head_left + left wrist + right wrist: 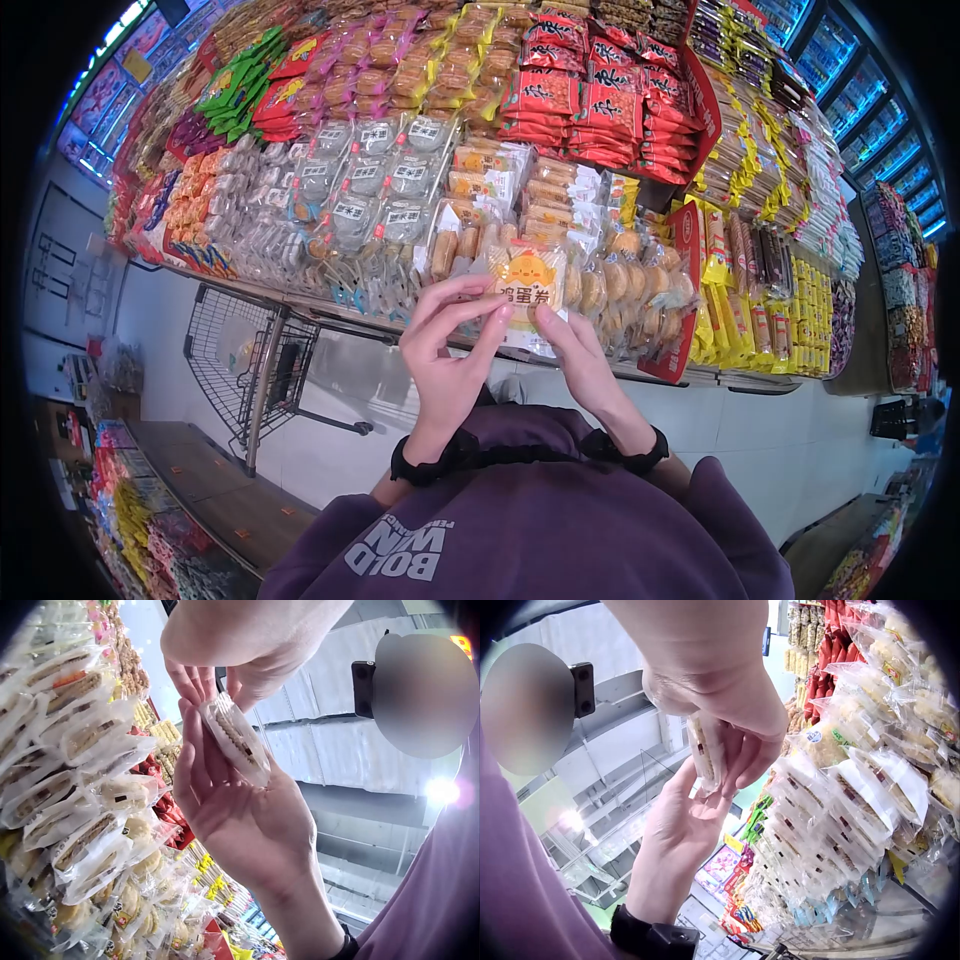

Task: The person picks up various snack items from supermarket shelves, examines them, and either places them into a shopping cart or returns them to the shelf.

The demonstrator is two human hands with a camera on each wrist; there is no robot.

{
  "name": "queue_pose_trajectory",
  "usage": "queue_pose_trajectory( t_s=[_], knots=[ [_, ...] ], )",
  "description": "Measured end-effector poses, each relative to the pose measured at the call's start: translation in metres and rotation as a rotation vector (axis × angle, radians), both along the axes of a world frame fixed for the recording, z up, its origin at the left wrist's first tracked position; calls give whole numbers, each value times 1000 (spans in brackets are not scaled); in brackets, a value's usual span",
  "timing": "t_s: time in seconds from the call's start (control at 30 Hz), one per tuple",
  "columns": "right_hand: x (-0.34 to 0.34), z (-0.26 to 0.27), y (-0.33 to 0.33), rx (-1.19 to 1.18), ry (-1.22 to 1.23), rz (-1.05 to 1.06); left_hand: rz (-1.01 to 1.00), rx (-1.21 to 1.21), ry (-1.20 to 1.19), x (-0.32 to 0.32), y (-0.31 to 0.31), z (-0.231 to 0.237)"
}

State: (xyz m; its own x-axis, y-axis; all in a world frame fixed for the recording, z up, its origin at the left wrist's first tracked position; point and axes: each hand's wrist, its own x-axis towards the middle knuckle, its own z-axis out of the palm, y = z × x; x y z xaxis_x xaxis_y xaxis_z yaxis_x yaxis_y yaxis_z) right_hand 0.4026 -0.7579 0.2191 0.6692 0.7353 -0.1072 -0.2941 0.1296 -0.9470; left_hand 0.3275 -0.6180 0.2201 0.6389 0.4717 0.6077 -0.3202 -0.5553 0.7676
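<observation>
A small clear-and-white egg roll packet (527,275) with a yellow cartoon chick and Chinese lettering is held up in front of the display. My left hand (447,335) pinches its left edge between thumb and fingers. On the opposite edge, my right hand (590,368) has its thumb across the front and its fingers behind. Seen edge-on in the left wrist view, the packet (237,742) is thin, with a ridged filling showing through the wrapper. The right wrist view also shows the packet (707,754) between both hands.
Wrapped pastries (610,285) are heaped on the display directly behind the packet. Grey-wrapped snacks (370,175) lie to the left, red bags (605,100) farther back. A red divider (683,295) stands on the right. Below the display's left edge is a wire shopping cart (225,345).
</observation>
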Motion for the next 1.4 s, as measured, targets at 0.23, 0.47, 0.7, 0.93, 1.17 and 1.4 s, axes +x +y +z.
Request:
queue_pose_trajectory(
  t_s=[0.23,0.47,0.7,0.93,1.17,1.4],
  knots=[
    [14,-5,-6,-87,-194,-93,-161,-260,108,4,-1,-5],
    [33,4,-24,-90,-473,-249,-173,150,305,12,20,22],
    [91,40,-25,-242,-849,-250,-129,791,402,71,86,36],
    [175,40,51,-158,-1233,-168,-183,1000,788,135,117,24],
    [217,14,94,-85,-897,-98,-209,943,834,137,117,33],
    [213,18,102,-321,-1367,19,-258,905,847,113,112,44]
  ],
)
